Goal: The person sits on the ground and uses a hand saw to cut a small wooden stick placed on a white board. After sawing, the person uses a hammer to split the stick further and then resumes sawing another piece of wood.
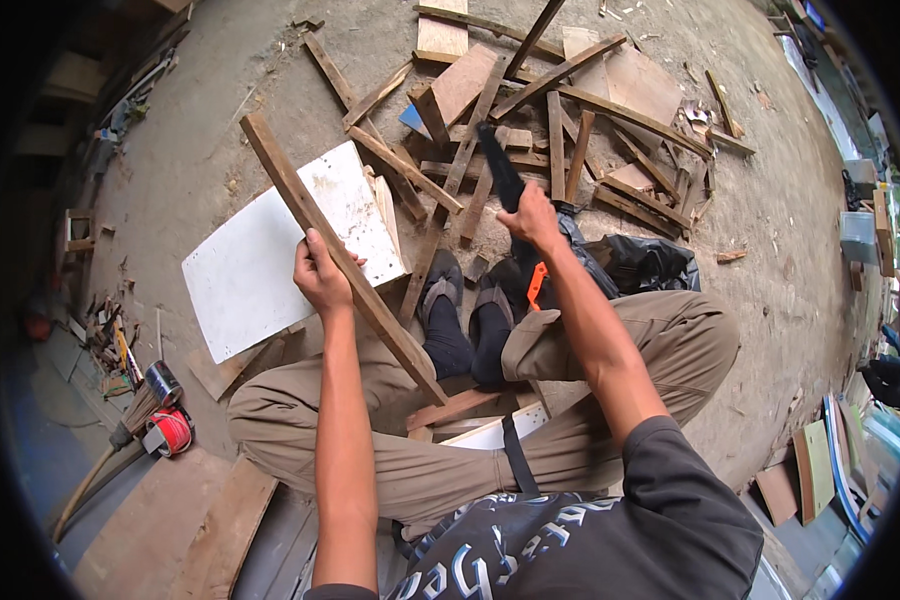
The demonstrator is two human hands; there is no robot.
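My left hand [322,272] is closed around the middle of a long brown wooden batten [370,297], which slants from the upper left down between my legs. Behind it lies a white board [240,265] with dirt marks. In my right hand [533,218] is a long, flat black tool [500,165], pointing up and away; its exact kind is unclear. Below that hand an orange piece [537,286] shows beside my foot, and I cannot tell whether it belongs to the tool. A black plastic bag [650,262] lies to the right of it.
A pile of loose battens [560,140] and plywood pieces spreads ahead of my feet. To the left stand a dark can [163,383], a red roll [173,432] and a broom [120,437]. Boards [813,468] lean at the lower right. Beneath my legs are wood scraps [455,408].
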